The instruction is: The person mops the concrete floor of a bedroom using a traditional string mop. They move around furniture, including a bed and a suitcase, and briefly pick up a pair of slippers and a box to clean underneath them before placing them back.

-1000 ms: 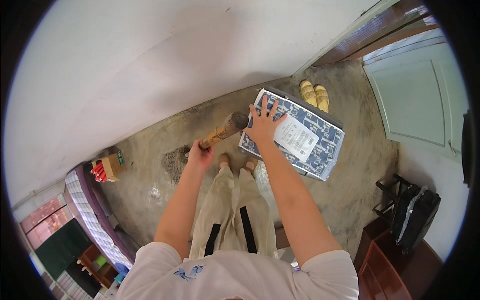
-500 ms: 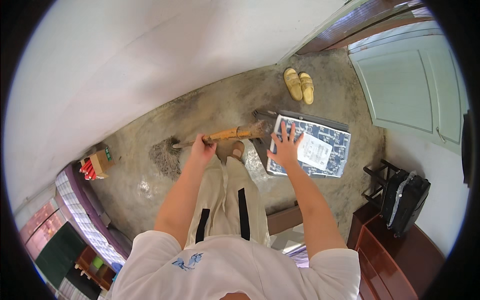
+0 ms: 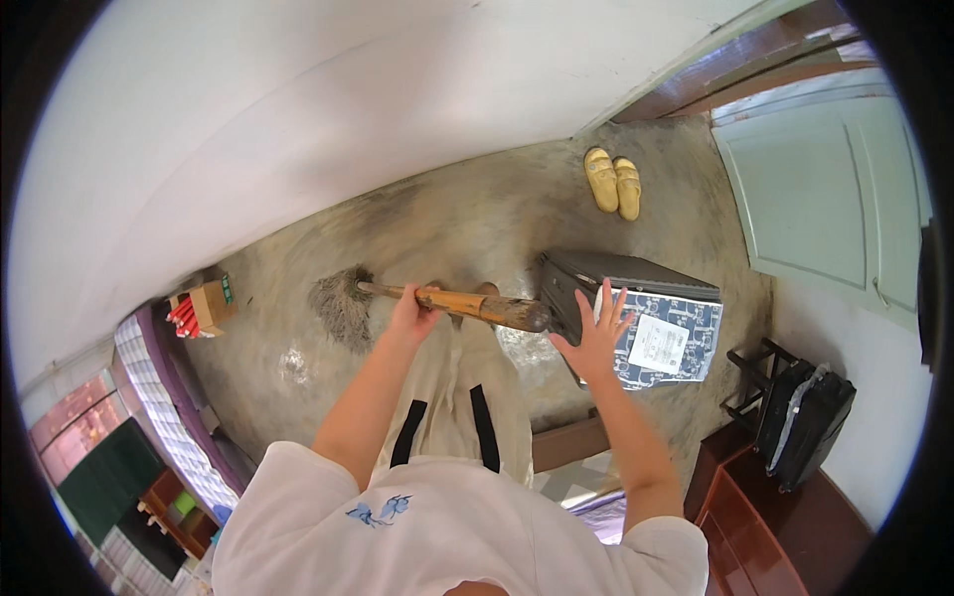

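Note:
My left hand (image 3: 411, 316) is wrapped around the wooden handle of a broom (image 3: 477, 306). The thick end of that handle points right, toward my right hand, while the bristles (image 3: 343, 306) lie low on the left near the floor. My right hand (image 3: 596, 340), fingers spread, is over the near-left edge of a blue-and-white patterned package (image 3: 698, 326) with a white label. Whether the palm touches it I cannot tell. Under and behind the package stands a dark grey suitcase (image 3: 636, 266).
Yellow slippers (image 3: 614, 185) sit on the concrete floor by the white wall. A pale green door (image 3: 805, 189) is at the right, above a black stand (image 3: 751, 377) and a reddish-brown cabinet (image 3: 765, 526). A cardboard box (image 3: 210, 306) with red items stands at the left.
The thick end of the broom handle has swung toward me. The package and suitcase appear lower and farther right, with more of the suitcase showing. My right hand has shifted toward the package's near-left edge.

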The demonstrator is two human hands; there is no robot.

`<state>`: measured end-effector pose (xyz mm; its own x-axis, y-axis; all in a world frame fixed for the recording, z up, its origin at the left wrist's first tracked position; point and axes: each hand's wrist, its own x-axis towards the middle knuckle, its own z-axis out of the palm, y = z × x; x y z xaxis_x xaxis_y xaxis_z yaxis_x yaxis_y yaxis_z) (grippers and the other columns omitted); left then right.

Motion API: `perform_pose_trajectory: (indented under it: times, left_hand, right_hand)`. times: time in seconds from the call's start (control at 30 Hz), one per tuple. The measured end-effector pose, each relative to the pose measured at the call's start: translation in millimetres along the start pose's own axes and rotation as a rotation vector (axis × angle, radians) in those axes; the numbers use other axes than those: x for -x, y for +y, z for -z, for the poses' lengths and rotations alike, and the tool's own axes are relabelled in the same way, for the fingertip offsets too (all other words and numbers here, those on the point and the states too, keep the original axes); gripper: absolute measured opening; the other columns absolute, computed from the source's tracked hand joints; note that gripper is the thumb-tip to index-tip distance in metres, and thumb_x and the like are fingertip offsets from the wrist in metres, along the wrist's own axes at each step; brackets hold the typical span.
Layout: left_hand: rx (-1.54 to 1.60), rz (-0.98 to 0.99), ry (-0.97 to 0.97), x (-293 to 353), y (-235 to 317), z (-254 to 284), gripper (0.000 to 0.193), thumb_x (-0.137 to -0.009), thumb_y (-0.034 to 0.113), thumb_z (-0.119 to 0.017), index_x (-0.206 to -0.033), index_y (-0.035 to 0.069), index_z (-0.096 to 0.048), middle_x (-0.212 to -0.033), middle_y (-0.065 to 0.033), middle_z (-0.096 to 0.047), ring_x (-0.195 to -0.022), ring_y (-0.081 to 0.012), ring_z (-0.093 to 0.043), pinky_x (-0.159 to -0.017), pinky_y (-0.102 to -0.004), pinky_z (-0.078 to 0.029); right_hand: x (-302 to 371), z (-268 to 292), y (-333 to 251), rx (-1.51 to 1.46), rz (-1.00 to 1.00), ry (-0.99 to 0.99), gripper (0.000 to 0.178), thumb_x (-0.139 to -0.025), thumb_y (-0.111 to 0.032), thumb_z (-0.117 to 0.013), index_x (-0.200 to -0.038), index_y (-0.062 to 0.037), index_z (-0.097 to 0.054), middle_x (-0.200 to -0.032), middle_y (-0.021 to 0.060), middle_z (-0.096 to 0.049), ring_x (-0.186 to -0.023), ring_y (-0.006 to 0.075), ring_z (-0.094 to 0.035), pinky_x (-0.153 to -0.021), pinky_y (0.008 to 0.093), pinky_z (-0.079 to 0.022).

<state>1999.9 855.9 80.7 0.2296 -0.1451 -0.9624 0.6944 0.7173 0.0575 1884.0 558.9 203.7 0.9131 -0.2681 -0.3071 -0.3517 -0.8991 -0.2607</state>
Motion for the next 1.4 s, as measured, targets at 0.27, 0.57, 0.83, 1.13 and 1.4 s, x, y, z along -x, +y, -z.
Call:
perform_pose_trajectory:
  times: [0.27,0.57,0.83,1.13,1.4]
  left_hand:
    - [0.074,0.005,-0.042,-25.2,-20.1,-6.4,0.016,-0.089,0.016,-0.050,-0.090,0.000,-0.049,-0.089,-0.0105,-0.057,-0.087,-0.0235,-0.057,-0.079,-0.0352,-0.050]
    - [-0.131,0.176,-0.158,6.6,-103.1,-95.6,0.018,-0.089,0.019,-0.049,-0.093,0.001,-0.047,-0.091,-0.0099,-0.054,-0.089,-0.0228,-0.055,-0.080,-0.0348,-0.047]
    - [-0.238,0.382,-0.520,34.3,-217.4,-193.6,0.018,-0.087,0.017,-0.054,-0.088,0.001,-0.045,-0.084,-0.0115,-0.053,-0.083,-0.0249,-0.057,-0.081,-0.0389,-0.050]
    - [-0.413,0.477,-0.578,25.6,-235.2,-194.7,0.019,-0.085,0.016,-0.054,-0.087,-0.001,-0.046,-0.079,-0.0105,-0.054,-0.075,-0.0249,-0.059,-0.072,-0.0374,-0.053]
    - [-0.407,0.436,-0.512,90.2,-191.3,-109.5,0.020,-0.088,0.018,-0.051,-0.087,-0.001,-0.047,-0.081,-0.0101,-0.053,-0.073,-0.0222,-0.059,-0.074,-0.0383,-0.055]
  right_hand:
    - [-69.7,69.0,-137.5,-1.964,0.249,0.159,0.050,-0.092,-0.047,-0.037,-0.080,0.0005,-0.050,-0.072,0.0140,-0.055,-0.075,0.0278,-0.054,-0.076,0.0390,-0.043]
    - [-34.5,144.6,-80.5,-1.822,-0.075,0.584,0.039,-0.091,-0.024,-0.033,-0.057,-0.0069,-0.040,-0.052,0.0064,-0.041,-0.049,0.0190,-0.040,-0.055,0.0346,-0.037]
    - [35.9,199.0,-41.4,-1.466,0.073,1.003,0.034,-0.086,-0.027,-0.030,-0.059,-0.0086,-0.039,-0.050,0.0056,-0.040,-0.048,0.0174,-0.040,-0.053,0.0333,-0.035]
    - [45.0,177.6,-70.4,-1.112,0.287,0.945,0.032,-0.083,-0.027,-0.034,-0.061,-0.0046,-0.040,-0.050,0.0090,-0.044,-0.046,0.0200,-0.044,-0.050,0.0358,-0.041]
    - [97.1,189.6,-108.3,-1.290,0.175,0.912,0.035,-0.082,-0.034,-0.034,-0.058,-0.0091,-0.037,-0.046,0.0058,-0.037,-0.044,0.0181,-0.036,-0.051,0.0328,-0.035]
